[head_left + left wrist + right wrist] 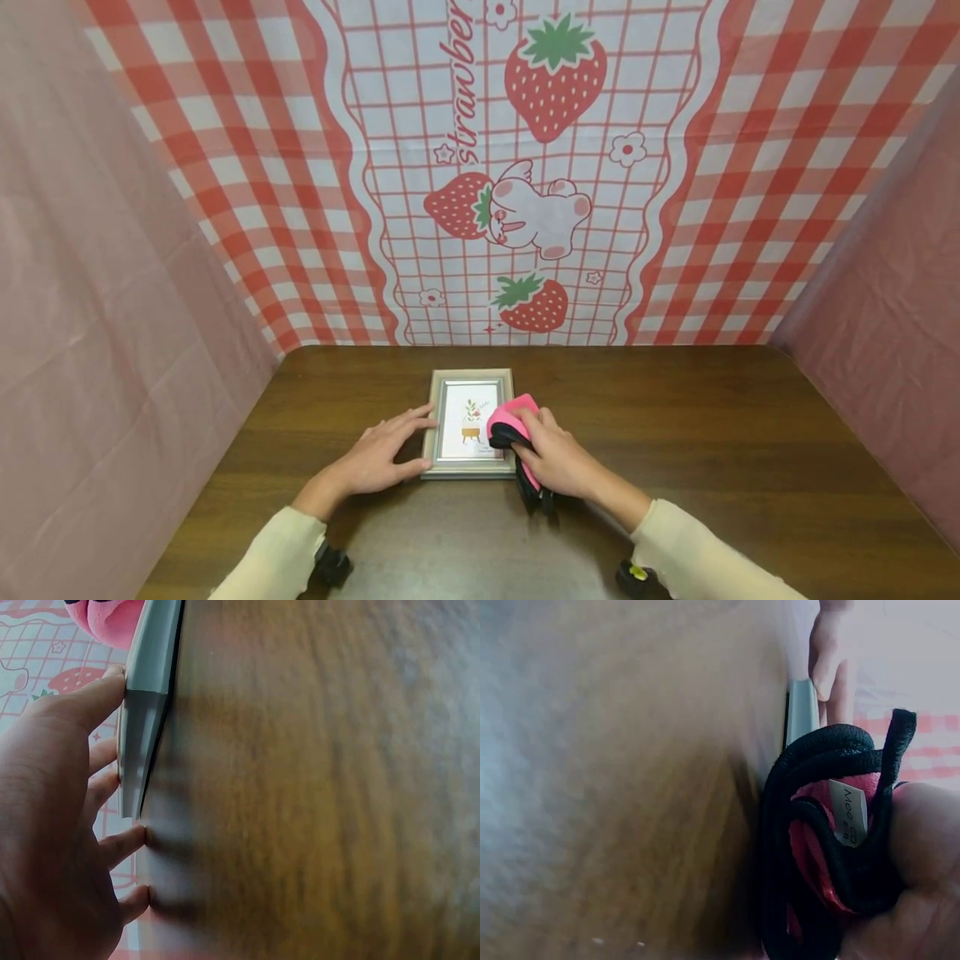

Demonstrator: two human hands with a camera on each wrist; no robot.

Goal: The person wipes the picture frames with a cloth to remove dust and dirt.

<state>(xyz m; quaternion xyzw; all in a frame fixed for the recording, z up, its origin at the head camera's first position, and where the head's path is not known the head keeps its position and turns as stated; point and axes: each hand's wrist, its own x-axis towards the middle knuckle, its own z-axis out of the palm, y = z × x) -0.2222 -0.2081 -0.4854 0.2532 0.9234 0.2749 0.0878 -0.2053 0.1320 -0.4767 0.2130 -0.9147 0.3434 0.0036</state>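
Note:
A silver picture frame (471, 473) with a potted-plant print lies flat on the table. My left hand (380, 452) rests at its left edge, fingers spread and thumb near the lower left corner; in the left wrist view the thumb and some fingers of that hand (52, 802) touch the frame's side (146, 712). A folded pink cloth with black edging (507, 422) is gripped in my right hand (562, 460) and lies over the frame's right side. The right wrist view shows the bunched cloth (780, 847) and its white tag, held by the right hand (922, 877).
The brown wooden table (712, 450) extends around the frame. Behind it hangs a red-and-white checked cloth with strawberries (555, 83). Pinkish fabric walls (97, 275) stand at both sides. Dark bands or devices (332, 565) sit at both wrists.

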